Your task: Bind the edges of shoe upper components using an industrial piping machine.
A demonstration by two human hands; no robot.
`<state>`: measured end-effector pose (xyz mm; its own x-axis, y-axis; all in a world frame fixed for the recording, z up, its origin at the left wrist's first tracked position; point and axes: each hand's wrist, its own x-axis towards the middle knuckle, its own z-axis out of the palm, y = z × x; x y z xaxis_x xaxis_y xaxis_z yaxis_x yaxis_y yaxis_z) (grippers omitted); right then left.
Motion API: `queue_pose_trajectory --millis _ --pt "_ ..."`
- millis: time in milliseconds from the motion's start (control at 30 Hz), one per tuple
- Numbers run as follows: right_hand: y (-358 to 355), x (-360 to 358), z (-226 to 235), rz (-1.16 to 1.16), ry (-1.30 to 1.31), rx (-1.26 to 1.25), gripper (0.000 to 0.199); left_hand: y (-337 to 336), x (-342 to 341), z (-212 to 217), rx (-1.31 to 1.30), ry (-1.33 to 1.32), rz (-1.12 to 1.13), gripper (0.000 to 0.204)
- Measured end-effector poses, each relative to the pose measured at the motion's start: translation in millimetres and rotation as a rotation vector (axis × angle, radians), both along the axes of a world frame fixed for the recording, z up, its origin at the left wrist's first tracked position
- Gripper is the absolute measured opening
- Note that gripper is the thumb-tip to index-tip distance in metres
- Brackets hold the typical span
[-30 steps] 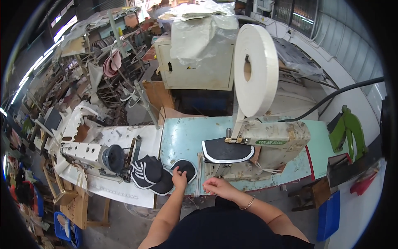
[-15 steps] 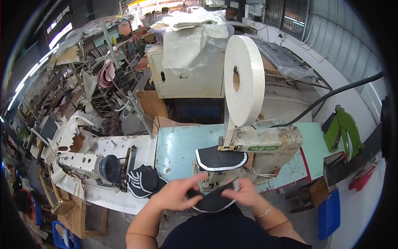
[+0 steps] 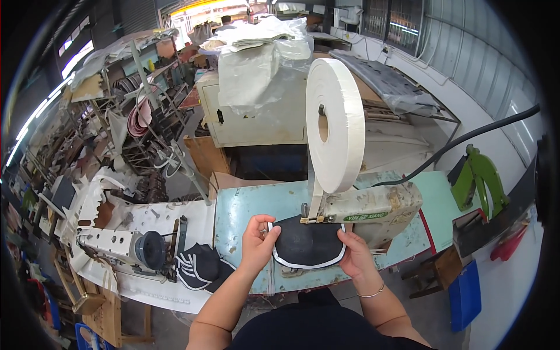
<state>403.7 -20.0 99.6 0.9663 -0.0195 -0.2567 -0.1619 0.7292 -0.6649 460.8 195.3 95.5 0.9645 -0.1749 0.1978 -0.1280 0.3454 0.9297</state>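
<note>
A black fabric piece [image 3: 308, 244] with a curved white edging lies flat under the front of the taping machine [image 3: 402, 213]. My left hand [image 3: 258, 244] pinches its left edge between thumb and fingers. At the opposite edge, my right hand [image 3: 356, 255] grips it the same way, thumb on top. White tape runs down from a large upright roll [image 3: 350, 140] to the machine's head, just above the piece's far edge. Whether a second piece lies beneath this one is hidden.
Left of the blue-green tabletop [image 3: 239, 204], several white-edged black pieces [image 3: 198, 265] are heaped beside another sewing machine [image 3: 114, 240]. A green hand press [image 3: 481, 181] stands at right, with a black cable [image 3: 452, 144] curving behind the taping machine. A blue bin [image 3: 465, 297] sits below.
Both hands have moved forward and apart, from near my body to the machine. The black piece they held bent is now spread flat where another white-edged piece lay. The view has shifted slightly.
</note>
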Motion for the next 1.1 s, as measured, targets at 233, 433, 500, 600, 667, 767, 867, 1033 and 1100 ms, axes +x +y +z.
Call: queue_pose_trajectory --millis 233,433,500,600,667,767,867,1033,1100 --pt "-1 12 -5 -0.001 0.021 0.003 0.013 -7 0 -9 0.019 -0.073 0.138 0.020" --pt "-1 27 -21 -0.049 0.041 0.039 0.015 -8 14 -17 0.002 -0.007 0.144 0.021" --pt "-11 36 -36 0.032 0.050 0.082 0.013 -12 24 -25 -0.034 0.017 0.194 0.022" --pt "-4 42 -35 0.039 0.131 0.099 0.012 -5 23 -25 -0.037 0.240 0.072 0.024" --pt "-5 43 -46 0.072 0.111 0.144 0.010 10 22 -47 -0.085 0.270 0.021 0.028" --pt "-18 24 -63 0.166 0.066 0.330 0.024 39 -5 -89 0.132 0.218 0.284 0.031" --pt "-6 -5 -79 0.158 0.216 0.251 0.022 69 -62 -148 0.697 0.039 0.480 0.022" --pt "22 -18 -116 0.325 0.492 0.144 0.019 109 -110 -192 1.185 -0.145 0.905 0.039" --pt "34 -20 -116 0.408 0.473 0.071 0.019 117 -102 -180 1.399 -0.137 1.038 0.045"
